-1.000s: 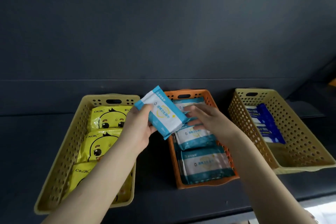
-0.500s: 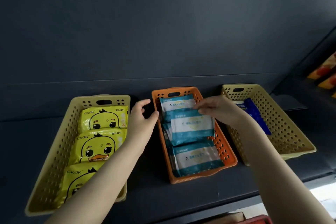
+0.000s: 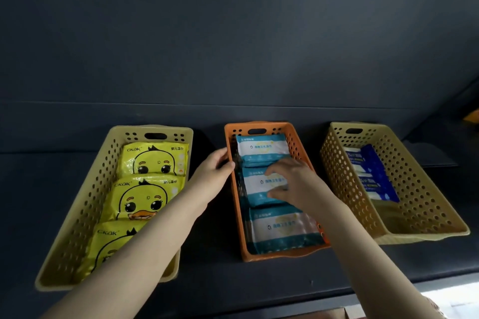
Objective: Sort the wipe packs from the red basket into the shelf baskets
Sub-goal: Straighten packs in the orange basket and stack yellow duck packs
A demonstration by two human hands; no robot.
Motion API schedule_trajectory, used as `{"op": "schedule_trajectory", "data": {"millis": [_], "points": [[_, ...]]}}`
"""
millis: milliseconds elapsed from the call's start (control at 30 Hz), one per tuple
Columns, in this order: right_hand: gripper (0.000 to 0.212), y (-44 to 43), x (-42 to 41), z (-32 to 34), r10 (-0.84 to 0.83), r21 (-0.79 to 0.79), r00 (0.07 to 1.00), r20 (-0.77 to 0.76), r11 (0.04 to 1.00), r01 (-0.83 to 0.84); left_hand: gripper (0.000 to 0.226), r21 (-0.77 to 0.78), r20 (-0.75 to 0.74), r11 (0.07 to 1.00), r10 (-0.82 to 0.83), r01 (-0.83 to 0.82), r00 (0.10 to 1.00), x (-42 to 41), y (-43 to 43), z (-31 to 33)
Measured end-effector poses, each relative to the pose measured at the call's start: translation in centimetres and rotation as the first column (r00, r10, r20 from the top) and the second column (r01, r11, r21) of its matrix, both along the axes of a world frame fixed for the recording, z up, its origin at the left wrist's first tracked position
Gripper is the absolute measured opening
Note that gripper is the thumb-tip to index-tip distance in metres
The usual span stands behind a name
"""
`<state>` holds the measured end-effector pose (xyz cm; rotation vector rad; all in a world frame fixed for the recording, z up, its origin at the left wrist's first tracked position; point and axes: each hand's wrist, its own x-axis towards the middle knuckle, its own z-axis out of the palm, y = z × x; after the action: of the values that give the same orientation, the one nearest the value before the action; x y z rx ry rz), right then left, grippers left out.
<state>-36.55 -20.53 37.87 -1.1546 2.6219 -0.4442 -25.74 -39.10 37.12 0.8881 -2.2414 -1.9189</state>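
In the middle of the frame, on a dark shelf [image 3: 259, 282], an orange basket [image 3: 295, 137] holds three teal-and-white wipe packs lying in a row from back to front. The right hand [image 3: 293, 184] lies over the middle teal pack [image 3: 255, 186], fingers spread and curled, thumb at the pack's near edge; whether it grips the pack or only presses on it cannot be told. The left hand [image 3: 212, 171] rests its fingers on the orange basket's left rim, loosely open and holding nothing else. At the left of the frame a yellow basket [image 3: 85, 215] contains three yellow duck packs [image 3: 153, 158] overlapping one another. At the right another yellow basket [image 3: 425, 202] holds blue-and-white packs [image 3: 373, 176] along its left side.
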Motion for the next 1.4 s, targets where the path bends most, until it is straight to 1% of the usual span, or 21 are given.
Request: {"op": "schedule_trajectory", "data": {"millis": [67, 200, 267, 300, 400, 433, 500, 600, 700, 800, 900, 967, 1067, 1167, 1300, 1400], "points": [[0.046, -0.3, 0.1, -0.1, -0.025, -0.003, 0.999, -0.02, 1.0, 0.025, 0.044, 0.021, 0.001, 1.0, 0.006, -0.006, 1.0, 0.0, -0.1, -0.1], [0.046, -0.7, -0.4, 0.2, -0.025, 0.04, 1.0, 0.012, 0.999, 0.024, 0.043, 0.026, 0.013, 1.0, 0.006, -0.006, 1.0, 0.0, -0.2, -0.3], [0.046, -0.7, -0.9, 0.4, -0.007, 0.077, 0.999, 0.053, 0.997, 0.003, 0.042, 0.028, 0.011, 1.0, 0.007, -0.008, 1.0, -0.1, -0.2, -0.3], [0.047, -0.7, -1.1, 0.8, 0.001, 0.093, 0.995, 0.099, 0.996, -0.01, 0.043, 0.021, 0.012, 1.0, 0.005, -0.005, 1.0, -0.1, -0.1, -0.2], [0.052, -0.4, -1.4, 2.6, -0.028, 0.111, 0.967, 0.252, 0.994, 0.0, 0.041, -0.074, 0.033, 0.997, -0.02, 0.022, 0.999, 0.0, -0.2, 0.4], [0.053, 0.0, -1.2, 3.4, -0.053, 0.112, 0.964, 0.26, 0.993, 0.024, 0.04, -0.115, 0.04, 0.993, -0.038, 0.042, 0.998, 0.3, -0.2, 0.8], [0.049, 1.0, -0.2, 5.0, -0.101, 0.094, 0.977, 0.189, 0.992, 0.084, 0.04, -0.195, 0.036, 0.977, -0.081, 0.087, 0.996, 1.2, -0.2, 2.0], [0.039, 3.1, 3.0, 7.0, -0.195, -0.052, 0.979, 0.062, 0.979, 0.199, 0.04, -0.353, -0.034, 0.929, -0.133, 0.113, 0.991, 3.7, 0.1, 4.3], [0.03, 5.3, 8.6, 7.9, -0.315, -0.235, 0.948, -0.034, 0.925, 0.299, 0.029, -0.437, -0.161, 0.893, -0.195, 0.108, 0.967, 7.6, 0.8, 5.7], [0.027, 7.9, 16.0, 7.2, -0.43, -0.369, 0.901, -0.057, 0.848, 0.381, 0.017, -0.411, -0.264, 0.89, -0.323, 0.197, 0.909, 12.2, 2.3, 5.5], [0.021, 10.6, 24.1, 5.3, -0.543, -0.435, 0.839, 0.028, 0.749, 0.5, 0.014, -0.376, -0.3, 0.869, -0.442, 0.321, 0.845, 17.2, 4.4, 4.0], [0.019, 12.5, 28.9, 3.6, -0.598, -0.399, 0.793, 0.113, 0.704, 0.588, 0.015, -0.367, -0.275, 0.842, -0.505, 0.396, 0.818, 20.0, 5.9, 2.5], [0.017, 15.8, 34.8, 0.7, -0.661, -0.271, 0.732, 0.163, 0.684, 0.677, 0.014, -0.288, -0.221, 0.827, -0.548, 0.482, 0.807, 23.5, 8.2, -0.7], [0.01, 19.0, 39.7, -1.7, -0.745, -0.143, 0.629, 0.223, 0.613, 0.777, 0.013, -0.23, -0.127, 0.778, -0.619, 0.584, 0.775, 26.7, 10.7, -4.1], [0.011, 23.4, 43.3, -4.9, -0.821, -0.036, 0.49, 0.291, 0.503, 0.864, 0.013, -0.18, -0.009, 0.716, -0.687, 0.675, 0.726, 28.8, 14.3, -8.7], [0.014, 26.8, 43.7, -7.3, -0.844, 0.023, 0.443, 0.302, 0.47, 0.882, 0.011, -0.132, 0.088, 0.692, -0.705, 0.71, 0.703, 29.0, 17.4, -11.8]]}}
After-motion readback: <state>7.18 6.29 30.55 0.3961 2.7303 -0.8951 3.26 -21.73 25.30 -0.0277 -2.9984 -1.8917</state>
